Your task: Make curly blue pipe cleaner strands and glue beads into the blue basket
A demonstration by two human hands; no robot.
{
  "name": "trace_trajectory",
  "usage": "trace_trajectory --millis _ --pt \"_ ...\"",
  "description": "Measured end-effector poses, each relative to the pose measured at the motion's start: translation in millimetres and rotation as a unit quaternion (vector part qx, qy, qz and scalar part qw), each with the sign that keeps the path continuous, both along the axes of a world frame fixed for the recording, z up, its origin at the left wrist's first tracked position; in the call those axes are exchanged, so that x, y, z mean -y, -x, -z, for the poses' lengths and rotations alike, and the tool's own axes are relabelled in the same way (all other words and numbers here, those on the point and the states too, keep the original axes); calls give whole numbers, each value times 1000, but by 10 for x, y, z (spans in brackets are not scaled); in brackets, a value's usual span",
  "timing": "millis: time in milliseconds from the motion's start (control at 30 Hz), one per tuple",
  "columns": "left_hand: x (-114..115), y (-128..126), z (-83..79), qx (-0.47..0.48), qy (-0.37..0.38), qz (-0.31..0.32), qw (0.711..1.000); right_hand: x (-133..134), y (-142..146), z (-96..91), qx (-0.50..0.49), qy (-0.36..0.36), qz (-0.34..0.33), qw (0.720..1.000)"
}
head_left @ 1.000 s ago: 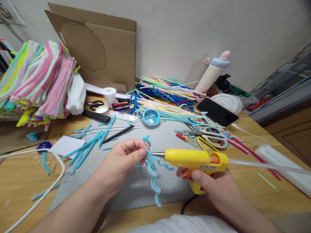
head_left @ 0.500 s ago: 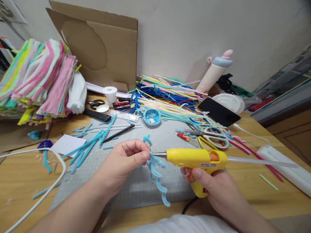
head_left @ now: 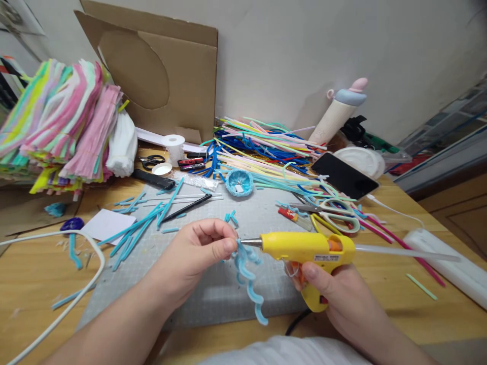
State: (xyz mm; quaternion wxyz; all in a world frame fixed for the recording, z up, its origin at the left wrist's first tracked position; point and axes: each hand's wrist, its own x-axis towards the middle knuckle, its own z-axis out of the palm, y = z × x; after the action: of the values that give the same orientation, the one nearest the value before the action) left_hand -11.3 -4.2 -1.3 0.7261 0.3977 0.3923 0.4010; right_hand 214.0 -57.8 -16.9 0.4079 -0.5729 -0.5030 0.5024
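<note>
Head cam's got the right hand wrapped round a yellow hot-glue gun held crosswise, nozzle pointing left at wavy blue pipe cleaners pinched in the left hand.

Seen from the desk's near edge, a brown cardboard panel stands by the wall at eleven o'clock, a white spool before it; a cream bottle at one, a dark-screened device nearer two, a white power strip toward three.
</note>
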Motion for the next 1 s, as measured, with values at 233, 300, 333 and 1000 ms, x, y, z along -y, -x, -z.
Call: trace_trajectory --millis 233,300,333,1000 --pt "-2 -9 -8 -6 1 -4 1000 -4 11 3 0 8 24 1000" --pt "1 -10 -14 -10 0 -7 1000 -3 17 -4 2 9 25 1000" --pt "2 -10 -17 -12 0 -8 1000 -2 20 -5 2 10 26 1000" --pt "-2 -8 -18 -9 0 -14 1000 6 -21 56 18 20 39 999"
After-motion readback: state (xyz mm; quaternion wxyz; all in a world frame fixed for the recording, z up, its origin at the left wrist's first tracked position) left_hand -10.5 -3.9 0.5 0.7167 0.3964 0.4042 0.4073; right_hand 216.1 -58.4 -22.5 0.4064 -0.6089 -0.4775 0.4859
